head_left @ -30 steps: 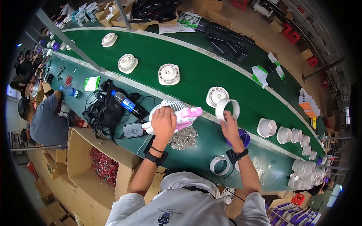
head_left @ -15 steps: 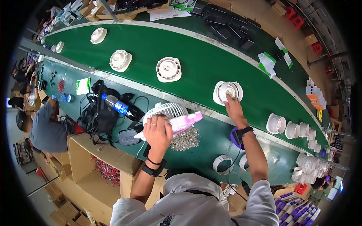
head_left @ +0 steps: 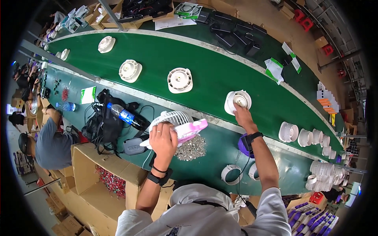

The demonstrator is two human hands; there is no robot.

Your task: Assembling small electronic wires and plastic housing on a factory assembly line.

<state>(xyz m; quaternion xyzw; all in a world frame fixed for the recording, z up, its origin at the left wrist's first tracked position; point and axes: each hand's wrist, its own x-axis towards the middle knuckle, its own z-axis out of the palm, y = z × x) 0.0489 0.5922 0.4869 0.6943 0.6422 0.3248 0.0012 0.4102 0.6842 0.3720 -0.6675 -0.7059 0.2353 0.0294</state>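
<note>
The left grip is clamped over the white-and-pink fan, fingers curled across its top; holding it from above seems to steady it, tilted on the counter. The right grip reaches over the belt to a white housing, its fingers at the white ring on the housing's upper side. Whether they are pinched together or merely resting there I can't tell, since the hand covers its own fingertips. The housing lies flat on the belt, face up, which leaves its round opening easy to get at from above.

A heap of small metal pieces sits just beside the fan, within easy reach. The purple part is partly hidden by the right forearm, and two loose rings stand near the person. To the left, a black bag, a dark drink bottle (lying on its side) and a grey case crowd that side of the fan.
</note>
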